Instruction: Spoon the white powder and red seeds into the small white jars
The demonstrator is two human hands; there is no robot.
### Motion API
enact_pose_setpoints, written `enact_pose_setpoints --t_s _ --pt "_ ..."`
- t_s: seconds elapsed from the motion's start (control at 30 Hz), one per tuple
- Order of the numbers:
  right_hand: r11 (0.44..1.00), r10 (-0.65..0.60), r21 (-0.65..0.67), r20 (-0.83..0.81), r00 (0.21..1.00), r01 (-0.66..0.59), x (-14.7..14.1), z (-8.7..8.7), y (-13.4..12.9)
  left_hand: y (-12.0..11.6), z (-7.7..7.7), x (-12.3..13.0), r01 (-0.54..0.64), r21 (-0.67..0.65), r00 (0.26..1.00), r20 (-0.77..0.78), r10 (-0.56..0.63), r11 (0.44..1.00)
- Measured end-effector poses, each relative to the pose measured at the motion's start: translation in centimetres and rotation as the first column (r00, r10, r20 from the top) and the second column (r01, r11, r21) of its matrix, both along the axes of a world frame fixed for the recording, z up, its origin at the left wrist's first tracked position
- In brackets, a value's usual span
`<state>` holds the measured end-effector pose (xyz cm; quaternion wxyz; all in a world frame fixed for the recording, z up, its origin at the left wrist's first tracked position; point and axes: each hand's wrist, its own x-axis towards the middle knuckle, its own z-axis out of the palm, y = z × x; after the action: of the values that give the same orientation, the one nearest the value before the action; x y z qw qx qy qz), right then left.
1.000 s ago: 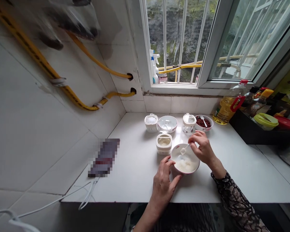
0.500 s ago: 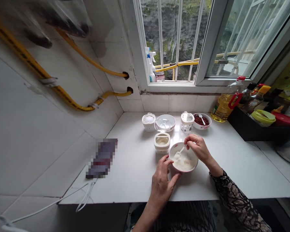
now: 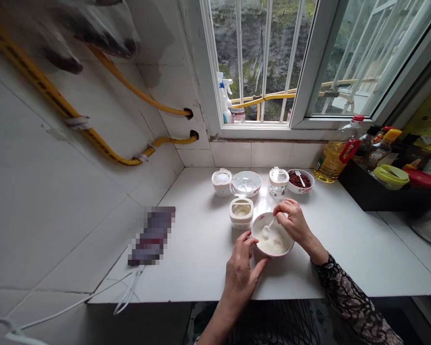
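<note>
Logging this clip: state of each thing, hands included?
Left hand: closed on front bowl
Right hand: gripping white spoon
White spoon: held, tip in front bowl
Front bowl: holding pale powder
Front canister: open, pale contents
Back left canister: upright, lid unclear
Back right canister: upright, lid unclear
Bowl of dark red pieces: upright, second spoon on top
Oil bottle: capped, partly full

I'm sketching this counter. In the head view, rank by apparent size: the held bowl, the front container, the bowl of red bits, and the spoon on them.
1. Held bowl
2. Front container and bowl of red bits: too alike to rank
3. Spoon
</note>
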<state>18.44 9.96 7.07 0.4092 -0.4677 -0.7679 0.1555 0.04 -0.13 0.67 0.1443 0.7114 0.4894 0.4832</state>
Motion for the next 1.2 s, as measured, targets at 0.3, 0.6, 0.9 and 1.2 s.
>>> enact_pose_setpoints --t_s 0.3,0.6,0.9,1.2 --pt "0.985 0.137 -0.094 -0.053 0.989 -0.142 -0.5 0.5 -0.4 0.0 0.0 0.0 -0.003 -0.010 1.000 0.007 0.004 1.000" --pt "0.862 -0.043 -0.457 -0.498 0.866 -0.221 0.3 1.4 0.0 -0.1 0.1 0.0 0.006 -0.027 1.000 0.008 -0.006 1.000" --pt "0.854 -0.142 -0.477 -0.598 0.789 -0.207 0.1 1.6 0.5 0.0 -0.2 0.0 -0.010 -0.032 1.000 -0.015 0.009 0.999" --pt "0.995 0.016 -0.077 -0.449 0.893 -0.057 -2.6 2.4 -0.4 -0.1 0.0 0.1 -0.007 -0.031 1.000 -0.014 0.007 0.999"
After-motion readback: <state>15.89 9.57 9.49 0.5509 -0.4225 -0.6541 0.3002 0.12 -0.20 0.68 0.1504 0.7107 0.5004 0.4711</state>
